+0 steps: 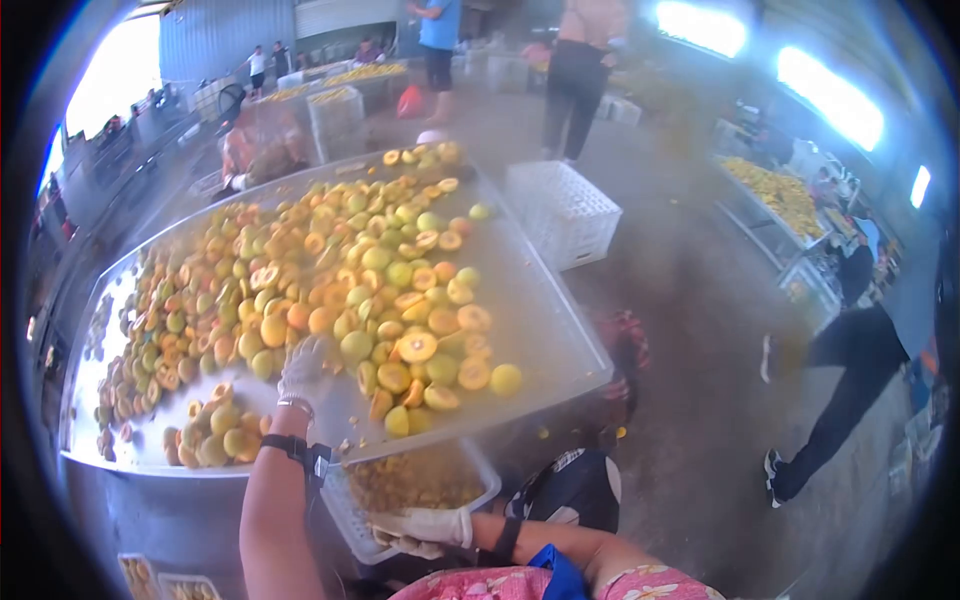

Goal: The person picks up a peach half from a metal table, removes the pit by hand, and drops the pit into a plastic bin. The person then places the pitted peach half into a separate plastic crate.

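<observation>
My left hand, in a white glove, reaches over the metal table. Its fingers stretch out against the near edge of a big heap of yellow-green and orange peaches, many cut in half with the stones showing. A smaller pile of peaches lies left of my wrist. Below the table edge, my right hand, also gloved, is at the near side of a white plastic basket with small brown pieces inside. Its fingers curl under; whatever they hold is hidden.
A white crate stands on the floor beyond the table's right edge. Two filled containers sit low at left. A person in dark trousers is at right; another person sits across the table. More fruit tables stand farther off.
</observation>
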Action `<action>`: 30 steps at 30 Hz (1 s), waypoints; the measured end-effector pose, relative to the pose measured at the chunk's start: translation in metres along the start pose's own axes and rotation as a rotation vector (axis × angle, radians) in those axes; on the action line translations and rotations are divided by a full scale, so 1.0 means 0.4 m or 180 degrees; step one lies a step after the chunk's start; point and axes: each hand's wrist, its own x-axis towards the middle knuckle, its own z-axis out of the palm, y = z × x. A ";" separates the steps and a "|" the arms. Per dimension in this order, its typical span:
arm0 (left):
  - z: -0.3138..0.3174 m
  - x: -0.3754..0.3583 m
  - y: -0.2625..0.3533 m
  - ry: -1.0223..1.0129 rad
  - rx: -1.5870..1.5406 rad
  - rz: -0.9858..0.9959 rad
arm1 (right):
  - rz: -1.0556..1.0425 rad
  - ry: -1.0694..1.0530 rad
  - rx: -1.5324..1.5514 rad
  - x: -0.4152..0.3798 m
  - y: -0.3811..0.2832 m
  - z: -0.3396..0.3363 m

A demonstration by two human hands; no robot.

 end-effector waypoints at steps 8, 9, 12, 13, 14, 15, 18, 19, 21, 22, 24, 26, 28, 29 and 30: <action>-0.049 -0.029 0.107 -0.0585 -0.0418 -0.0519 | -0.0288 0.0235 -0.0336 -0.017 -0.006 -0.012; -0.059 -0.038 0.118 -0.0652 -0.0548 -0.0644 | -0.0258 0.0332 -0.0452 -0.017 -0.005 -0.012; -0.054 -0.088 0.116 -0.0354 -0.0808 -0.0590 | -0.0173 0.0509 -0.0619 -0.015 0.003 -0.012; -0.065 -0.105 0.135 -0.0277 -0.1943 -0.1062 | -0.0098 0.0590 -0.0645 -0.014 0.007 -0.012; -0.075 -0.127 0.145 -0.0191 -0.3080 -0.1531 | -0.0095 0.0581 -0.0654 -0.014 0.016 -0.012; -0.068 -0.150 0.139 -0.0005 -0.3811 -0.1832 | -0.0269 0.0761 -0.0863 -0.014 0.027 -0.008; -0.057 -0.230 0.141 0.0843 -0.5648 -0.2168 | -0.0540 0.0906 -0.1610 -0.008 0.053 -0.025; -0.115 -0.256 0.205 0.1171 -0.5973 -0.2246 | -0.1651 0.1864 -0.3283 0.069 0.094 -0.081; -0.132 -0.307 0.220 0.1363 -0.6826 -0.1958 | -0.1641 0.1582 -0.3994 0.020 0.070 -0.046; -0.140 -0.340 0.227 0.1479 -0.5923 -0.1458 | -0.2150 0.1629 -0.3463 0.017 0.068 -0.027; -0.158 -0.377 0.242 0.1764 -0.5586 -0.1379 | -0.2122 0.2023 -0.3401 -0.033 -0.013 0.060; -0.165 -0.427 0.246 0.1874 -0.4864 -0.1396 | -0.2229 0.2298 -0.2862 -0.043 -0.051 0.155; -0.260 -0.466 0.280 0.1598 -0.7752 -0.1751 | -0.2420 0.2259 -0.2905 -0.017 -0.066 0.177; -0.269 -0.485 0.276 0.1595 -0.7580 -0.1782 | -0.2592 0.2308 -0.3060 -0.002 -0.074 0.196; -0.279 -0.509 0.271 0.1592 -0.7410 -0.1809 | -0.2768 0.2354 -0.3219 0.011 -0.075 0.217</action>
